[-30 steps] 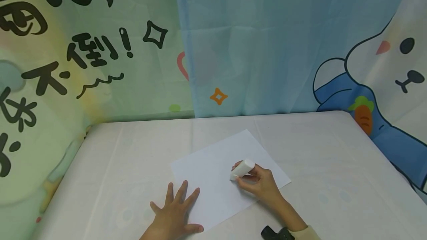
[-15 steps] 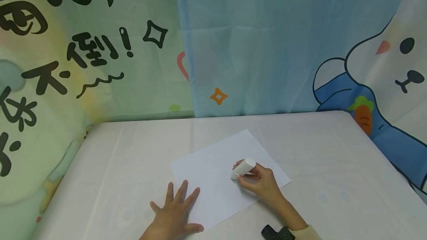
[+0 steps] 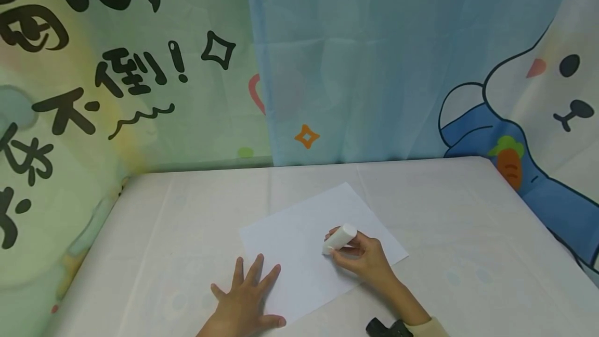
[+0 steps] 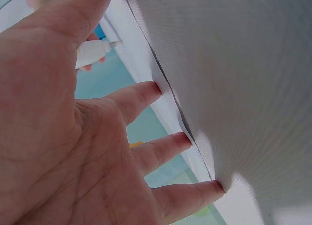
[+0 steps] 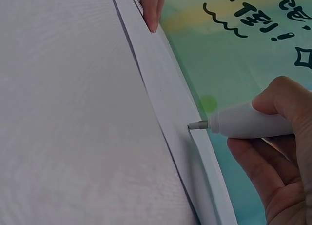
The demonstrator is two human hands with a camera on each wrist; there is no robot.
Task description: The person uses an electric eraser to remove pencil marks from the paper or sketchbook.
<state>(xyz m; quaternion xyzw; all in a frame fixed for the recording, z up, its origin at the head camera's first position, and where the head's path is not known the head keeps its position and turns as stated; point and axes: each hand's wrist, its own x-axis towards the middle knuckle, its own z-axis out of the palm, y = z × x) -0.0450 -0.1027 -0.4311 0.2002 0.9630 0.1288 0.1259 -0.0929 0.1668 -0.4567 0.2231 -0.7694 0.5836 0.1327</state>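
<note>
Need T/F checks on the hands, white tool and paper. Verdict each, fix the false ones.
1. The right hand grips a white pen-like tool. True.
2. Both hands hold that tool. False: only the right does.
3. The left hand has its fingers spread. True.
4. The paper lies at an angle on the table. True.
5. The paper is dark blue. False: it is white.
6. The tool's wide end points at the paper. False: its thin tip does.

My pen point(image 3: 340, 238) is white, its tip point(image 5: 197, 125) grey; my paper point(image 3: 299, 243) and tablecloth point(image 3: 196, 217) are white, my sleeve point(image 3: 428, 328) cream. The green and blue backdrop point(image 3: 398, 82) bears black lettering point(image 3: 60, 119) and an orange carrot point(image 3: 509, 168).
</note>
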